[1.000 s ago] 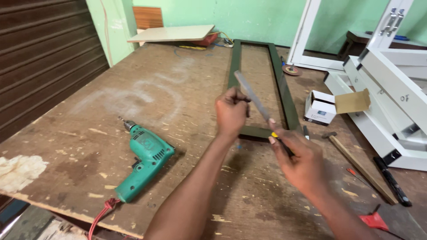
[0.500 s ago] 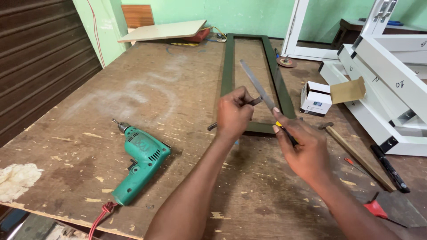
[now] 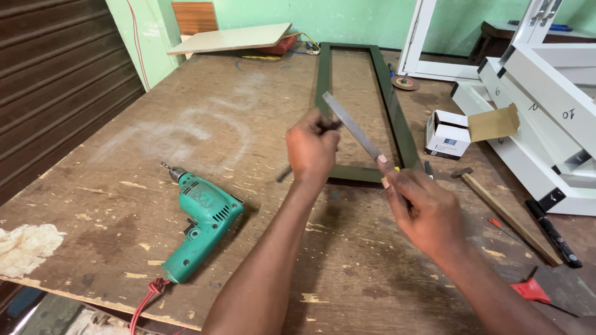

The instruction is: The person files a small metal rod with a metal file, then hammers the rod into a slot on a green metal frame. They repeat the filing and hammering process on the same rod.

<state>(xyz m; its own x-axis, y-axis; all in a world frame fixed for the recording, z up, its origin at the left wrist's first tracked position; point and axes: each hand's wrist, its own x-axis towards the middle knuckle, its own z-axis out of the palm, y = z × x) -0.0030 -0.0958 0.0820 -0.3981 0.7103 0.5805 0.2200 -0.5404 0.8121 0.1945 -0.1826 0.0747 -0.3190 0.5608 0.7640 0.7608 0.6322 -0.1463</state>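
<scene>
Compared with a moment ago, the flat metal file [image 3: 351,126] sits lower and closer across the near end of the dark green frame [image 3: 397,118], so the filing stroke looks under way. The right hand [image 3: 428,211] is closed around the file's handle; the left hand [image 3: 312,149] is curled shut on a thin dark rod [image 3: 284,175] beside the file's far tip. To the right on the tabletop [image 3: 186,124] stands a small white carton [image 3: 447,133] with an open brown flap and a small dark label on its front. A green drill [image 3: 202,223] lies near left.
</scene>
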